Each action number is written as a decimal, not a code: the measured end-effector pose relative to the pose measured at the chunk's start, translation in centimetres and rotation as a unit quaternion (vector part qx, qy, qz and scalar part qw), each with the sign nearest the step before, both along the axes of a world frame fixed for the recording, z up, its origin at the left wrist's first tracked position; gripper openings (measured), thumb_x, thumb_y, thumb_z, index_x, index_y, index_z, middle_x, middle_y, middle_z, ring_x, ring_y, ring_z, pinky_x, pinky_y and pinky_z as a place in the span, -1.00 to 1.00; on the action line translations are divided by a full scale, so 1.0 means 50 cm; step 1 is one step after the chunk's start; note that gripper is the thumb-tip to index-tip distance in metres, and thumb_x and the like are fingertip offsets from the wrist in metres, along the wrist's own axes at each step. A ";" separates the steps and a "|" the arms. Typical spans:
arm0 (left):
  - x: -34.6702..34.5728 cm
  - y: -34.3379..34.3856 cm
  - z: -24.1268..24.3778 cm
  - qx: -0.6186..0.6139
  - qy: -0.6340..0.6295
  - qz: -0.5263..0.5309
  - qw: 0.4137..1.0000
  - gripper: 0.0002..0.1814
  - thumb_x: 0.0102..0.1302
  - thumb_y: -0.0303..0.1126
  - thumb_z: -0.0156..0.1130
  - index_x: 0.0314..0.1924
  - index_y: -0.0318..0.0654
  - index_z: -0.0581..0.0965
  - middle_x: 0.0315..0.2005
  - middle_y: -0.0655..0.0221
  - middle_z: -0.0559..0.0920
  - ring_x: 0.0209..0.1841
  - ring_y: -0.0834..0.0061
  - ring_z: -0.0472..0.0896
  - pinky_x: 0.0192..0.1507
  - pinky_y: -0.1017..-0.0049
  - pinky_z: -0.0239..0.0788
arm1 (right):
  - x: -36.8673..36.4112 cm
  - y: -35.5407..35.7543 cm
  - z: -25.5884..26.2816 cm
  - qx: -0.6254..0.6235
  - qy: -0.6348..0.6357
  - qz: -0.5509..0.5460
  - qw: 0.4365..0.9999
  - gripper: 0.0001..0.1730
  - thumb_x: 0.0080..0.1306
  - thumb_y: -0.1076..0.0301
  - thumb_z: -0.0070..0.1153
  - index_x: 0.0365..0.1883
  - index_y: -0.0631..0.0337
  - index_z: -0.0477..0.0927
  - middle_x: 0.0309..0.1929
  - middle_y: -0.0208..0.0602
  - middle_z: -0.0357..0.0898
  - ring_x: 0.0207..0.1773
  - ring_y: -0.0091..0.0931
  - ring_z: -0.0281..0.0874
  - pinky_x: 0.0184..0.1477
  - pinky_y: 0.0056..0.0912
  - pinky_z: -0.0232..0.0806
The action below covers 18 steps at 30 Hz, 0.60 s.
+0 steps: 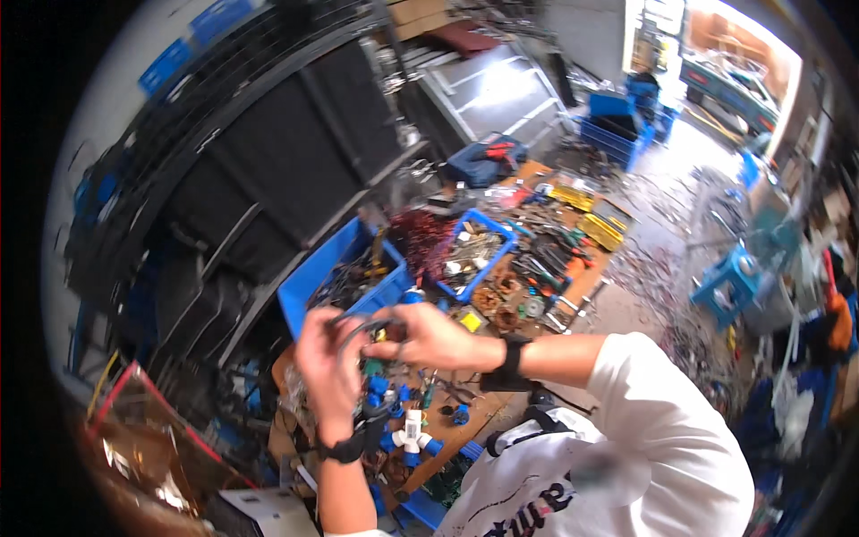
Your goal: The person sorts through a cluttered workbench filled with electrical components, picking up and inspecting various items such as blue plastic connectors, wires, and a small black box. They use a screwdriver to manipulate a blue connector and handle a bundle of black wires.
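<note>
A dark grey cable point(359, 329) is bent into a loop between my two hands, held up over the workbench point(500, 403). My left hand point(325, 362) has its fingers curled around one part of the cable. From the other side, my right hand point(429, 335) pinches the cable between thumb and fingers; its ends are hidden or blurred. Below the hands, blue plastic connectors point(379, 386) lie on the wooden top. Close to them is a white three-way connector with blue ends point(413, 433).
Beyond my hands stand a deep blue crate point(292, 292) and a shallow blue tray point(470, 215) of small metal parts. Copper coils point(486, 299), hand tools point(547, 258) and yellow cases point(600, 231) crowd the bench. A blue stool point(728, 285) stands at right amid wire scraps.
</note>
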<state>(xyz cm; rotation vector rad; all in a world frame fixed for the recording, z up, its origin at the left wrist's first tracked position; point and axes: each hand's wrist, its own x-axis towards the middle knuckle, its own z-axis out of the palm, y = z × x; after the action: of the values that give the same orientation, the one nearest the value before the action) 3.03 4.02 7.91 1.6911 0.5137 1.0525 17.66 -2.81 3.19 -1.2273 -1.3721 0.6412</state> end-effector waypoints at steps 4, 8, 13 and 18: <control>-0.008 -0.012 -0.005 0.112 -0.024 0.045 0.992 -0.66 0.32 -0.50 0.15 0.06 -0.42 0.35 -0.23 0.32 0.49 -0.33 0.62 0.47 -0.17 0.59 0.34 | 0.004 -0.015 0.035 -0.013 0.033 0.035 0.999 -0.68 0.38 0.21 0.16 -0.16 0.35 0.62 -0.50 -0.12 0.55 -0.45 -0.48 0.48 -0.33 -0.29 0.35; -0.041 0.029 -0.090 0.142 -0.066 0.092 0.983 -0.44 0.46 -0.14 0.10 0.22 -0.46 0.26 0.05 0.22 0.43 -0.16 0.54 0.46 -0.07 0.48 0.36 | 0.017 -0.015 0.059 0.026 0.140 0.063 0.988 -0.72 0.44 0.23 0.11 -0.15 0.32 0.58 -0.53 -0.41 0.51 -0.49 -0.64 0.35 -0.42 -0.41 0.28; -0.006 0.047 -0.286 0.161 0.049 0.047 0.985 -0.48 0.46 -0.10 0.06 0.18 -0.41 0.41 0.13 0.19 0.49 0.05 0.27 0.52 0.06 0.32 0.35 | 0.009 0.010 0.055 0.071 0.169 0.079 0.980 -0.74 0.47 0.22 0.10 -0.13 0.29 0.56 -0.51 -0.54 0.48 -0.48 -0.72 0.31 -0.44 -0.53 0.25; 0.007 0.061 -0.450 0.126 0.230 -0.034 0.964 -0.67 0.38 -0.30 0.25 0.00 -0.40 0.52 -0.13 0.13 0.65 -0.09 0.20 0.64 -0.06 0.30 0.45 | 0.000 0.019 0.058 0.062 0.229 0.089 0.967 -0.70 0.46 0.18 0.13 -0.11 0.27 0.58 -0.47 -0.58 0.48 -0.46 -0.74 0.32 -0.43 -0.56 0.23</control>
<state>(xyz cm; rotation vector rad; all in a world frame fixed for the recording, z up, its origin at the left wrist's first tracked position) 3.38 7.05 -14.58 2.1817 0.6282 0.6921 17.64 -1.87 6.09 -0.7950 -1.1163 0.8876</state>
